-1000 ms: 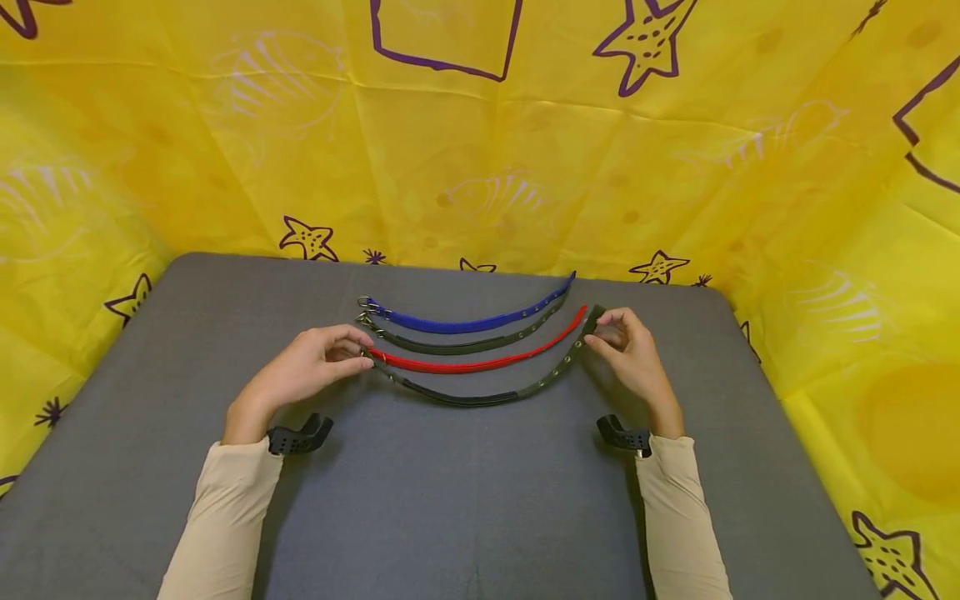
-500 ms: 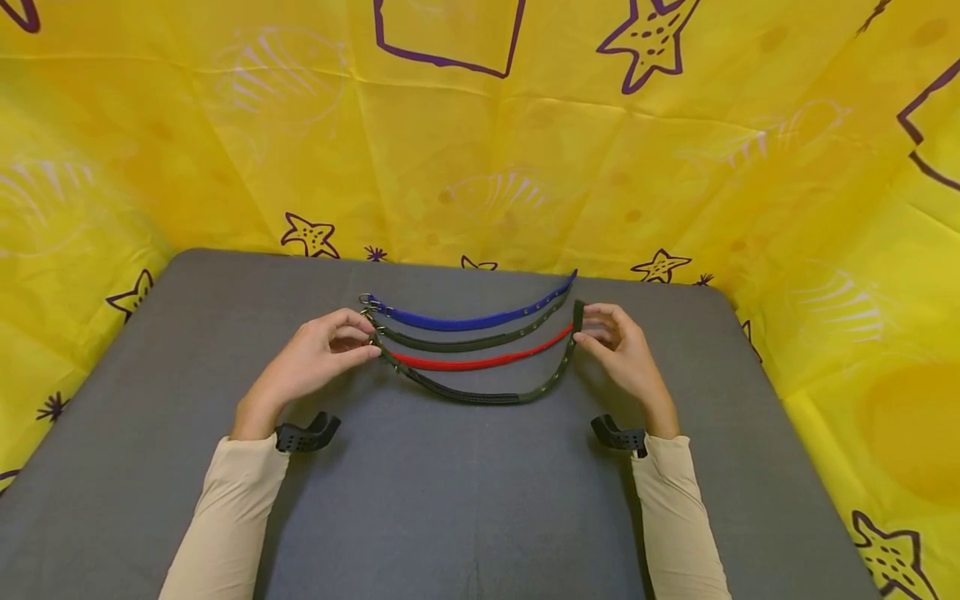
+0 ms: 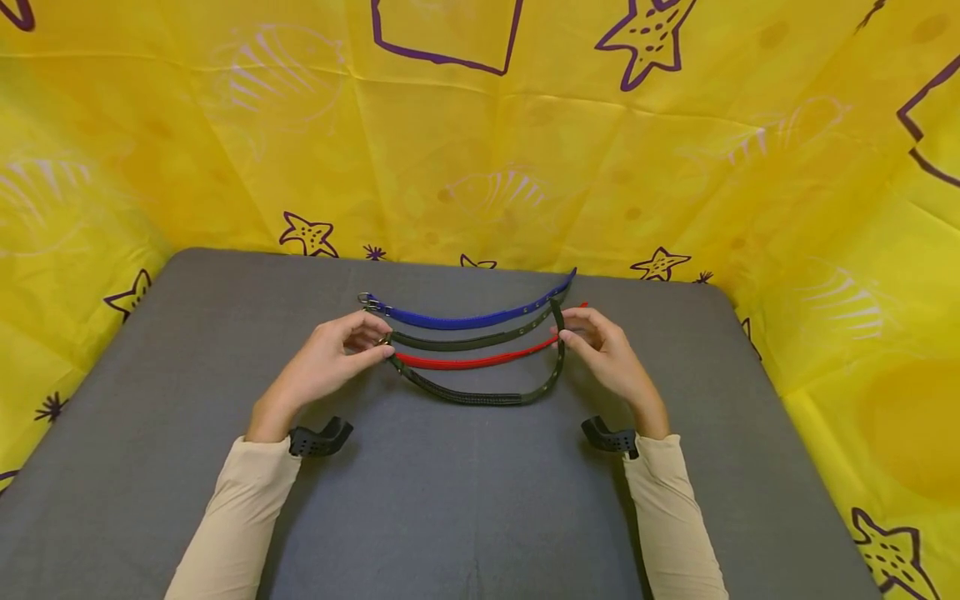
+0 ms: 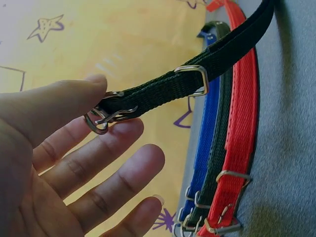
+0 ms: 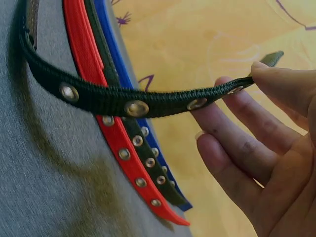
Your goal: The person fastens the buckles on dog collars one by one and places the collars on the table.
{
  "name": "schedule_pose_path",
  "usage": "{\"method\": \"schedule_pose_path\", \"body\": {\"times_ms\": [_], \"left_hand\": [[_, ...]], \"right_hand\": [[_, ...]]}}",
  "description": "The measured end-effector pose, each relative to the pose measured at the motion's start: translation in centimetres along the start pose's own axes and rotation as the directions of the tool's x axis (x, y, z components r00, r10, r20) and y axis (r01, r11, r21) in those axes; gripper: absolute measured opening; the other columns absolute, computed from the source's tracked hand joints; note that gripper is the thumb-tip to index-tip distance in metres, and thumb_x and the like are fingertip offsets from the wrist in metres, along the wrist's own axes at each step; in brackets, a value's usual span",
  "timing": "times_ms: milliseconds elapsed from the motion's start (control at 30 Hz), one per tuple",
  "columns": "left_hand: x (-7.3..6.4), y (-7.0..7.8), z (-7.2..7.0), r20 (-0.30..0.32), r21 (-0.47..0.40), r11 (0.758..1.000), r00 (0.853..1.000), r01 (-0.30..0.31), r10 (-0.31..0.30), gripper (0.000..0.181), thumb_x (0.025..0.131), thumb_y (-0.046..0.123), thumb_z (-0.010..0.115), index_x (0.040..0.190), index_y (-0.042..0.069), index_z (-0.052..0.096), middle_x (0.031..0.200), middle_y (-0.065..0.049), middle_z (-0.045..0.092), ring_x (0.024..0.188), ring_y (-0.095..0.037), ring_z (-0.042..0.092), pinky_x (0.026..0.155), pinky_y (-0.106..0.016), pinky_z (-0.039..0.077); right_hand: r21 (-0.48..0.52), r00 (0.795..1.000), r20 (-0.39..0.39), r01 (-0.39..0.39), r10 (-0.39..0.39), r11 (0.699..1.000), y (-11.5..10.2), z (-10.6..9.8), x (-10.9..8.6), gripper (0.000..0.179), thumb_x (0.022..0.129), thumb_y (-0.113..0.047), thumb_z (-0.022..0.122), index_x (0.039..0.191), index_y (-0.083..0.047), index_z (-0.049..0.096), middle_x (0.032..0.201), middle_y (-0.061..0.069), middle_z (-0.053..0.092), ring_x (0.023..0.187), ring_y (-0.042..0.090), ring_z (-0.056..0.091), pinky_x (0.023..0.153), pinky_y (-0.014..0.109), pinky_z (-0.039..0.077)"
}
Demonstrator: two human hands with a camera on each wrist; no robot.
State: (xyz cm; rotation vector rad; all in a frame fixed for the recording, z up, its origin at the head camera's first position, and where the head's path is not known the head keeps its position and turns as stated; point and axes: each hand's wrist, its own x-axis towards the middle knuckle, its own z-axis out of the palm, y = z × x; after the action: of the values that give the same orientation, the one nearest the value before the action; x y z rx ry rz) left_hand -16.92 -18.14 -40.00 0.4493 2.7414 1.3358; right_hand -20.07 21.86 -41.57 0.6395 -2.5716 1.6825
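Note:
My left hand (image 3: pixel 330 354) pinches the buckle end of a dark green webbing collar (image 3: pixel 468 398). In the left wrist view, thumb and fingertips grip its metal buckle (image 4: pixel 111 114) and ring. Between my thumb and fingers, my right hand (image 3: pixel 609 354) holds the other end, near the tip, past the metal eyelets (image 5: pixel 136 108). Both ends are raised, and the strap sags in a curve between the hands. Behind it lie a red collar (image 3: pixel 465 364), a second green collar (image 3: pixel 457 343) and a blue collar (image 3: pixel 461 322), roughly parallel, buckles to the left and eyelets to the right.
The collars lie on a grey cloth-covered table (image 3: pixel 465 500). A yellow patterned sheet (image 3: pixel 420 150) hangs behind the table and along both sides. A black wrist mount (image 3: pixel 321 437) sits on the left wrist, and another mount (image 3: pixel 609 437) on the right.
Both hands have moved toward each other with the front green collar, the right one further. Its ends are nearer and its eyelet end has turned upward. The other collars look unmoved.

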Motion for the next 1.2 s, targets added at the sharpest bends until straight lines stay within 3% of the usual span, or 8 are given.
{"method": "schedule_pose_path", "body": {"times_ms": [200, 300, 400, 567, 633, 867, 1200], "left_hand": [[0.2, 0.3, 0.7, -0.023, -0.010, 0.999, 0.999, -0.040, 0.040, 0.025, 0.095, 0.025, 0.068, 0.115, 0.010, 0.066, 0.107, -0.006, 0.072, 0.095, -0.019, 0.068, 0.082, -0.024, 0.051], [0.3, 0.3, 1.1, -0.028, -0.043, 0.998, 0.998, -0.049, 0.048, 0.025, 0.096, 0.022, 0.068, 0.116, 0.009, 0.066, 0.109, -0.006, 0.072, 0.097, -0.020, 0.069, 0.083, -0.024, 0.052], [0.3, 0.4, 1.4, -0.009, -0.124, 0.991, 0.998, -0.057, 0.056, 0.024, 0.096, 0.019, 0.066, 0.118, 0.008, 0.065, 0.114, -0.011, 0.071, 0.100, -0.022, 0.070, 0.084, -0.022, 0.053], [0.4, 0.9, 2.0, 0.009, -0.245, 0.967, 0.997, -0.072, 0.077, 0.026, 0.095, 0.013, 0.067, 0.119, 0.004, 0.064, 0.118, -0.020, 0.068, 0.096, -0.015, 0.070, 0.082, -0.019, 0.053], [0.4, 1.2, 2.1, 0.004, -0.257, 0.963, 0.996, -0.081, 0.085, 0.027, 0.095, 0.014, 0.068, 0.120, 0.004, 0.065, 0.118, -0.020, 0.068, 0.094, -0.010, 0.069, 0.081, -0.020, 0.053], [0.3, 1.8, 2.6, -0.018, -0.249, 0.964, 0.996, -0.088, 0.087, 0.027, 0.093, 0.021, 0.070, 0.119, 0.015, 0.069, 0.117, -0.014, 0.070, 0.088, -0.011, 0.067, 0.075, -0.023, 0.054], [0.3, 2.2, 3.1, -0.014, -0.295, 0.950, 0.994, -0.104, 0.105, 0.026, 0.094, 0.016, 0.069, 0.119, 0.012, 0.069, 0.118, -0.013, 0.069, 0.089, -0.013, 0.069, 0.078, -0.022, 0.055]], "right_hand": [[-0.024, 0.999, 0.035, -0.020, 0.021, 1.000, -0.9, 0.9, 0.0, 0.030, 0.099, -0.007, 0.059, 0.128, 0.000, 0.058, 0.120, 0.028, 0.065, 0.098, 0.034, 0.069, 0.081, 0.018, 0.052], [-0.043, 0.999, 0.045, -0.026, 0.028, 0.999, -1.2, 1.2, -0.1, 0.029, 0.100, -0.010, 0.059, 0.128, -0.002, 0.059, 0.120, 0.025, 0.066, 0.095, 0.035, 0.069, 0.081, 0.023, 0.053], [-0.059, 0.998, 0.048, -0.030, 0.033, 0.998, -1.6, 1.4, -0.2, 0.029, 0.100, -0.012, 0.059, 0.128, -0.005, 0.060, 0.121, 0.023, 0.066, 0.092, 0.034, 0.070, 0.081, 0.027, 0.053], [-0.080, 0.999, 0.035, -0.016, 0.019, 0.997, -2.0, 1.7, -0.3, 0.027, 0.099, -0.013, 0.060, 0.125, -0.007, 0.063, 0.119, 0.018, 0.068, 0.087, 0.015, 0.071, 0.079, 0.024, 0.053], [-0.076, 0.999, 0.035, -0.007, 0.009, 0.997, -2.3, 1.8, -0.3, 0.026, 0.099, -0.012, 0.060, 0.124, -0.006, 0.063, 0.114, 0.017, 0.070, 0.085, 0.008, 0.070, 0.079, 0.023, 0.052], [-0.071, 0.998, 0.059, 0.026, -0.022, 0.997, -3.1, 2.4, -0.3, 0.024, 0.099, -0.010, 0.060, 0.122, -0.005, 0.064, 0.100, 0.022, 0.072, 0.084, 0.008, 0.071, 0.080, 0.022, 0.053], [-0.090, 0.995, 0.083, 0.062, -0.054, 0.994, -4.0, 3.4, -0.4, 0.023, 0.097, -0.009, 0.063, 0.119, -0.006, 0.066, 0.105, 0.020, 0.072, 0.085, 0.010, 0.070, 0.075, 0.024, 0.053]]}}
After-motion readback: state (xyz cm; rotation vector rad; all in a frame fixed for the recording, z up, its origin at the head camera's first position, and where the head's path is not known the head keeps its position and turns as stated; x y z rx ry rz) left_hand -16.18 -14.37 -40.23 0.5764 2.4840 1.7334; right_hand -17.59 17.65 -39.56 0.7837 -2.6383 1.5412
